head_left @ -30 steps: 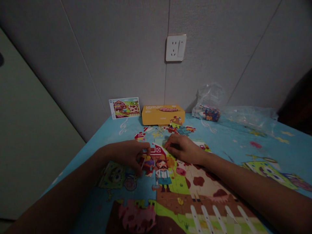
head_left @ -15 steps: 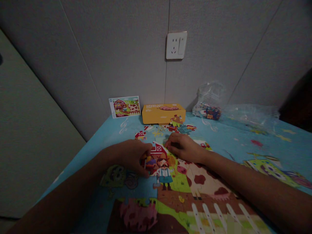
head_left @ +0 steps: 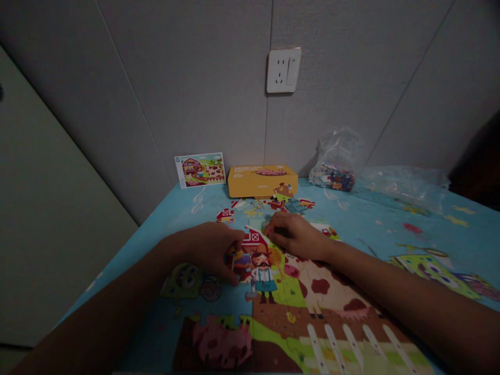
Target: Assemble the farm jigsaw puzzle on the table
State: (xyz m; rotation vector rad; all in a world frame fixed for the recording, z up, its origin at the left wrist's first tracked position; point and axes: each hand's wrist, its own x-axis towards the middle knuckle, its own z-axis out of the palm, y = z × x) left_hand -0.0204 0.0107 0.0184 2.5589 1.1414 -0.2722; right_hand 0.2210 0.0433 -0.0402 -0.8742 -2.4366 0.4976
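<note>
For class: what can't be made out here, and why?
All in the head view:
Left edge of the barn piece: hidden by the left hand; its grip is unclear.
Puzzle under the right hand: hidden by it.
Yellow box, finer print: too small.
Clear bag, separate pieces: too small behind plastic.
Dark shape, far right: dim, cut by edge.

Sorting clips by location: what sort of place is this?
Probably a room at home, though a playroom elsewhere is possible: a wall socket, a cartoon-print cloth and a part-built jigsaw on it.
</note>
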